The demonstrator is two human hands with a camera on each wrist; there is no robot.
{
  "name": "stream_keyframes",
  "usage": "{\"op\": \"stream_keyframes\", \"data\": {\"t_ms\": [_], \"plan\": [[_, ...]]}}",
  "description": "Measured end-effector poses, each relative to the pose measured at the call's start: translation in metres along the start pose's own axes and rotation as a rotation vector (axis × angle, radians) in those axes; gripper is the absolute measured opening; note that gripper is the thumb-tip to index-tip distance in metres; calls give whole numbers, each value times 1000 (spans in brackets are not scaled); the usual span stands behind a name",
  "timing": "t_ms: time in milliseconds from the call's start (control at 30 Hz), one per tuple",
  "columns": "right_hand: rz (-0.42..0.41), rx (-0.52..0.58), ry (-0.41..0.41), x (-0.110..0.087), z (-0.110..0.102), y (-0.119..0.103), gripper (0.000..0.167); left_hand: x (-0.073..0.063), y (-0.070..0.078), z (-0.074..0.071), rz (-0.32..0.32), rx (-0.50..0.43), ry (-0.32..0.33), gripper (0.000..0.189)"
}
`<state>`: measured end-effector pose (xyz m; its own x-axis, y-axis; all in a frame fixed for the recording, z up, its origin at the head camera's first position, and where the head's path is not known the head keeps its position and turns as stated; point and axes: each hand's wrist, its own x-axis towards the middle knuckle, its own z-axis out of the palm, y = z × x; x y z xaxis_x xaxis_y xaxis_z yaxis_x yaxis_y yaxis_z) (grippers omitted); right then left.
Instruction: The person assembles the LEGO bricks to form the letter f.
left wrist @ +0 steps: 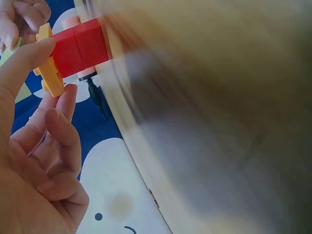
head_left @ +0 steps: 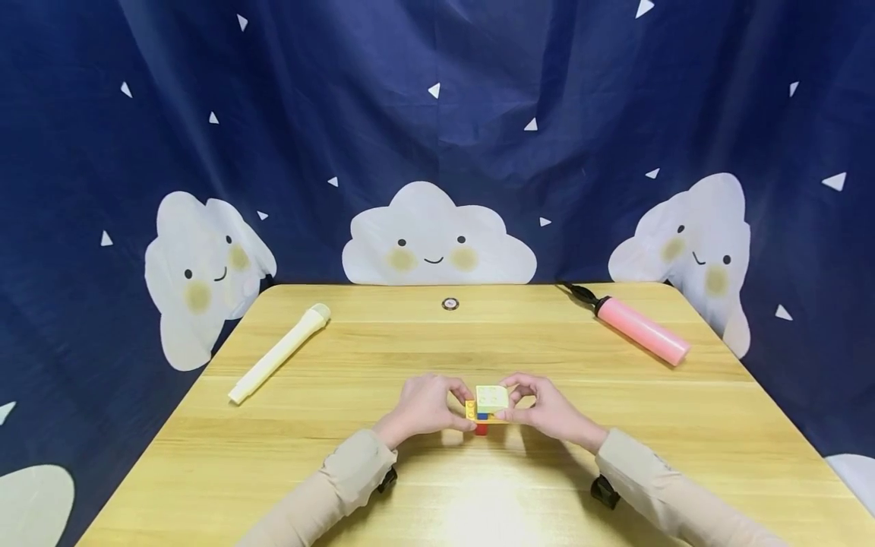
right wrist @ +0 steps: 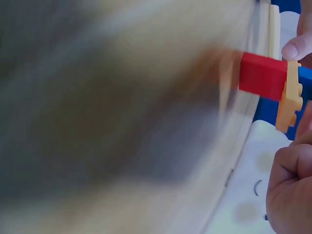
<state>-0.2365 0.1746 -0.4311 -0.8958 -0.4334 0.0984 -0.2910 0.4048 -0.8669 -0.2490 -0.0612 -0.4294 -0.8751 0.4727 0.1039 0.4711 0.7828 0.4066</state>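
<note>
Near the middle of the table, a small stack of toy building bricks is held upright between both hands. A pale yellow brick (head_left: 492, 398) tops it, over a blue brick (right wrist: 305, 82), an orange-yellow plate (right wrist: 290, 100) and red bricks (left wrist: 80, 46) at the bottom. My left hand (head_left: 425, 408) pinches the orange-yellow plate from the left, thumb in front and fingers behind. From the right, my right hand (head_left: 547, 410) pinches the pale yellow brick between thumb and fingers. Whether the red end touches the tabletop, I cannot tell.
A cream-coloured stick (head_left: 280, 353) with a wider head lies at the left of the wooden table (head_left: 328, 486). At the back right lies a pink hand pump (head_left: 642, 330) with a black handle. A small round disc (head_left: 450, 304) sits near the far edge.
</note>
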Motion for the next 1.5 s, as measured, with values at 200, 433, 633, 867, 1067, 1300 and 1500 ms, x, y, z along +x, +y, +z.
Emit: {"op": "stream_keyframes", "data": {"t_ms": [200, 433, 633, 867, 1067, 1300, 1500], "plan": [[12, -261, 3, -1, -5, 0, 66, -1, 0, 1, -4, -16, 3, 37], [47, -238, 4, -1, 1, 5, 58, -2, 2, 2, -9, -7, 13, 39], [29, -196, 24, -2, 3, 7, 39, -1, 2, 3, -5, -6, 26, 41], [7, -174, 23, -2, 1, 7, 35, 1, 1, 3, -14, 3, 36, 39], [63, -113, 61, 5, -6, 4, 34, 9, 0, -2, -22, -58, 40, 41], [135, -38, 175, 23, -14, -3, 39, 24, -2, -14, 17, -26, 128, 38], [202, -73, 203, 40, -15, -5, 42, 40, -5, -16, 24, 75, 156, 35]]}}
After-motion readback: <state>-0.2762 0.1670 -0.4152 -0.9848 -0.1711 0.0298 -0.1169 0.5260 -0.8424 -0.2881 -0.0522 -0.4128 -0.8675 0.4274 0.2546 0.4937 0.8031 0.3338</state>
